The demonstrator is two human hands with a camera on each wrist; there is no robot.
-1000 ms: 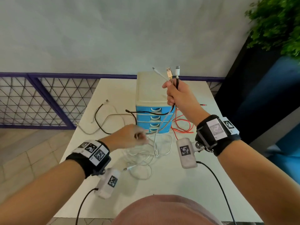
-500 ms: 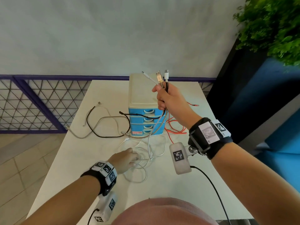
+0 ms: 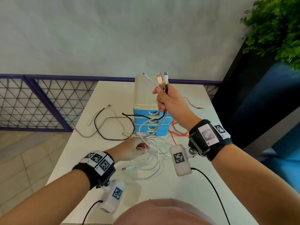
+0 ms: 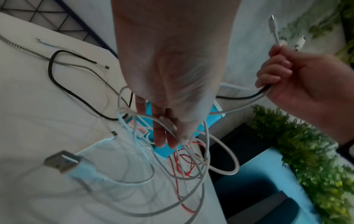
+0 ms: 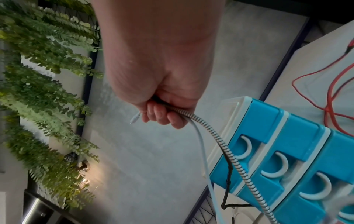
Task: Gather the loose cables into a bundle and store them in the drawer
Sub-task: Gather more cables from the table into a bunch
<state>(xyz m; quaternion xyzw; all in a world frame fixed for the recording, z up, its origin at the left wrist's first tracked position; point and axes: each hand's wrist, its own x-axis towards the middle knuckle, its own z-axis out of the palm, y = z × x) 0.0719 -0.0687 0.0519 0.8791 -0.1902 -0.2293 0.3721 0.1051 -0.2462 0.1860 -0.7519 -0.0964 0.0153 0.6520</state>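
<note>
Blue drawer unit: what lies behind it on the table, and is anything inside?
To the right of and behind the drawer unit, a red cable trails across the table. All drawers look shut, so their contents are hidden.

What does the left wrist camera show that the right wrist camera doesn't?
Only the left wrist view shows the left hand pinching a white cable among the loops on the table, plus a loose USB plug. Only the right wrist view shows the drawer handles, all drawers shut. Both show the right hand gripping the cable ends, the braided cable and the red cable.
</note>
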